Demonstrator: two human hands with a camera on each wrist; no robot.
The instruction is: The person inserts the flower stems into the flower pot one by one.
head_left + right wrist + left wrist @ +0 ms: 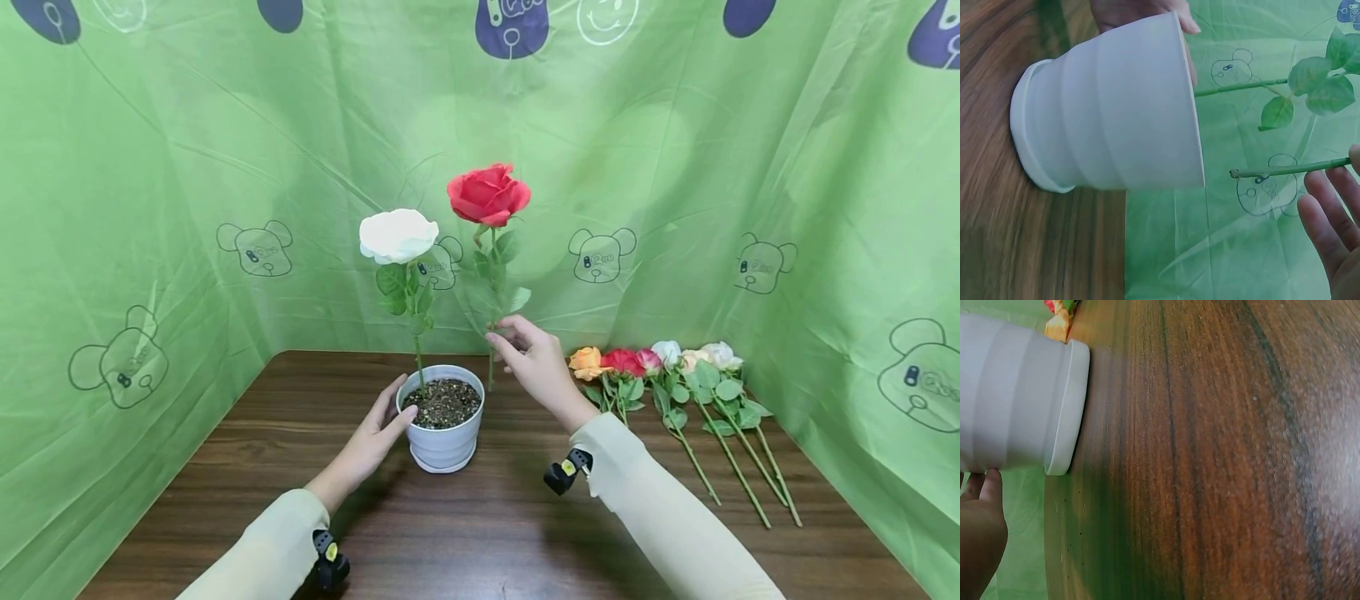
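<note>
Red rose: I hold the red rose upright just right of the white pot, bloom at the top, long axis near vertical, cut end pointing down; my right wrist's view shows that end above the pot's rim level and clear of it.
White rose: In the pot's soil, toward its left side, the white rose stands with its stem nearly vertical, bloom uppermost and tipped slightly left.
Loose stems: Well right of the pot lie more flowers, orange, red, pink and pale blooms pointing away from me, stems slanting toward me.
Lettering: Behind the pot, the green backdrop carries bear-face outlines with small writing, too faint for me to read surely, and a smiley face near the top.
Right hand: My right hand, right of the pot, pinches the red rose's stem between thumb and fingers below the leaves, forearm reaching forward and inward.
Left hand: My left hand grasps the pot's left side, thumb at the near rim, fingers around the wall.
Table: The pot sits upright on dark wood.
</note>
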